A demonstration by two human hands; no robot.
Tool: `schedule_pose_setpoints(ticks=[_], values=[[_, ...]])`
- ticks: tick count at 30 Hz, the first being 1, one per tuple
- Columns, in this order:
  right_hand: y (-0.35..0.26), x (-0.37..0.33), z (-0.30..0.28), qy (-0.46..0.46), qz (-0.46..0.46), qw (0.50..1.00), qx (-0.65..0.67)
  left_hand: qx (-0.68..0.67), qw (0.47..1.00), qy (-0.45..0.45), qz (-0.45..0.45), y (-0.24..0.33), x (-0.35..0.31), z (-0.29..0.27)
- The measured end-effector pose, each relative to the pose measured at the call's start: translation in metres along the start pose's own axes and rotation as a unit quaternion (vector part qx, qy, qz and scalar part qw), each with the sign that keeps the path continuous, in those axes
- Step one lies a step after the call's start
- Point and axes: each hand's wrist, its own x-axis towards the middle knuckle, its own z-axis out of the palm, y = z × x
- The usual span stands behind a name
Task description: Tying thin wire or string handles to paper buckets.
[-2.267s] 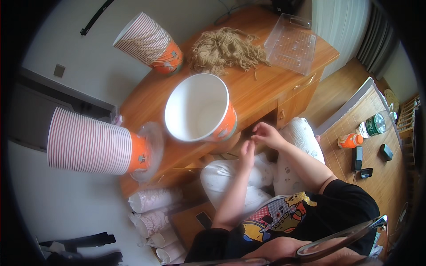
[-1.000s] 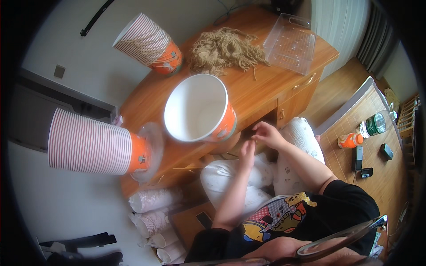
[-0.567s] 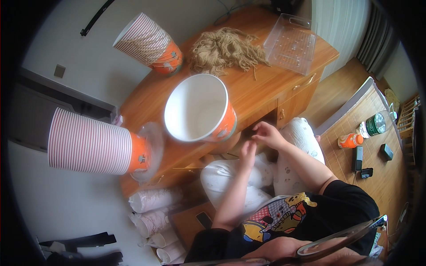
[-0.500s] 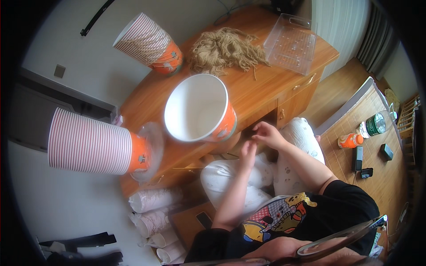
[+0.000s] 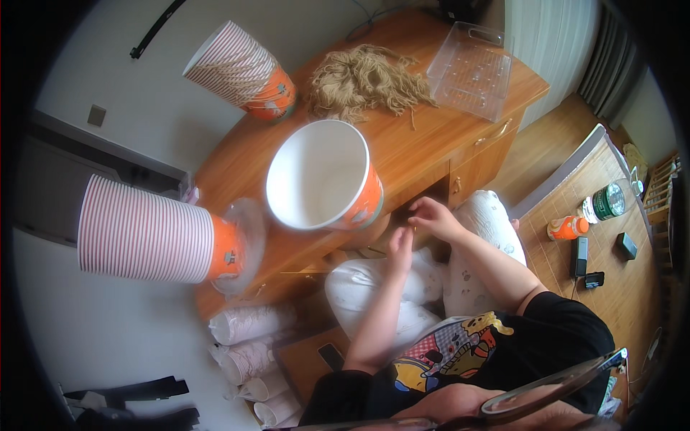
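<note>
Right of the frame's centre, the left hand (image 5: 400,248) and right hand (image 5: 434,219) are close together, half-curled; whether they grasp anything cannot be told; at centre, the nearest cup (image 5: 320,176) sits just beyond them; loose yarn (image 5: 365,82) lies top centre; the upper-left stack (image 5: 270,93) already carries wound yarn (image 5: 246,75); the far-left stack (image 5: 154,233) shows none.

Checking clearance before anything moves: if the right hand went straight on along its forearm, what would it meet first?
Likely the large open paper cup on the wooden desk; depth is unclear, so the right hand might pass lower and meet the desk's edge instead.
</note>
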Motion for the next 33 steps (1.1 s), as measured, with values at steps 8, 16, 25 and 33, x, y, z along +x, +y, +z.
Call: schedule_pose_setpoints(ticks=[8,16,25,33], values=[[0.001,0.000,0.000,-0.033,-0.013,0.998,0.042,-0.001,1.000,0.005,-0.012,-0.002,0.000,-0.001],[-0.007,-0.003,0.003,-0.070,-0.002,0.993,0.091,-0.028,0.999,-0.002,-0.017,-0.009,0.002,-0.003],[-0.003,-0.002,0.002,-0.051,-0.012,0.996,0.072,-0.023,0.996,-0.020,-0.086,-0.015,0.002,-0.007],[-0.004,-0.001,0.001,-0.043,-0.002,0.996,0.076,-0.036,0.997,0.022,-0.057,-0.019,0.004,-0.001]])
